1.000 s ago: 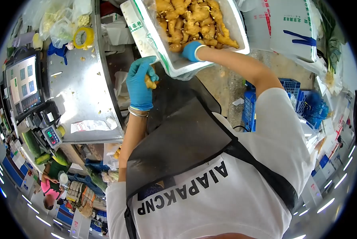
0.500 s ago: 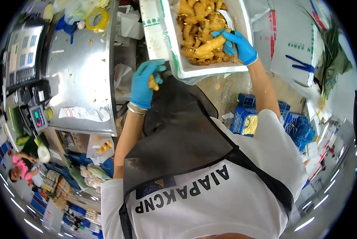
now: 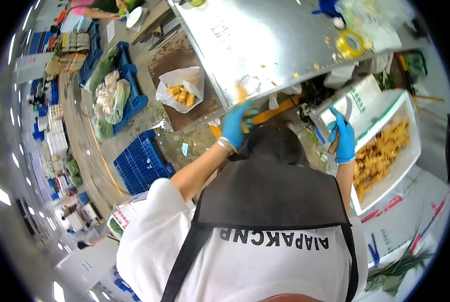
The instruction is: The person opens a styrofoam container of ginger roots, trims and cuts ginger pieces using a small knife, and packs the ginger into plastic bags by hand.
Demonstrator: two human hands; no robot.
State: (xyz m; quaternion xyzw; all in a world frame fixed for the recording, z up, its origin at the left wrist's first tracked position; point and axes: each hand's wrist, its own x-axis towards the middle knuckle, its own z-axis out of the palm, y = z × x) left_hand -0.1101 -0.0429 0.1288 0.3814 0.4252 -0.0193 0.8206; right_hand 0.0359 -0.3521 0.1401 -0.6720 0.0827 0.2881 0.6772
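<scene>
My left hand, in a blue glove, is closed round a piece of ginger beside the edge of the metal table. A second, blurred piece of ginger shows just past the fingertips; whether they touch it I cannot tell. In my right hand, also gloved in blue, is a knife with a brown handle, its curved blade pointing away from me. To the right of that hand stands a white foam box full of ginger. A white plastic bag holding ginger pieces lies left of the table.
The metal table carries scraps, a roll of yellow tape and plastic bags. Blue pallets lie on the floor at left, one with bagged vegetables. Another person's arm shows at the top left. A foam lid leans by the box.
My view has turned left. My right hand has left the ginger in the box and holds the knife beside it. My left hand, with ginger, has moved to the table's edge.
</scene>
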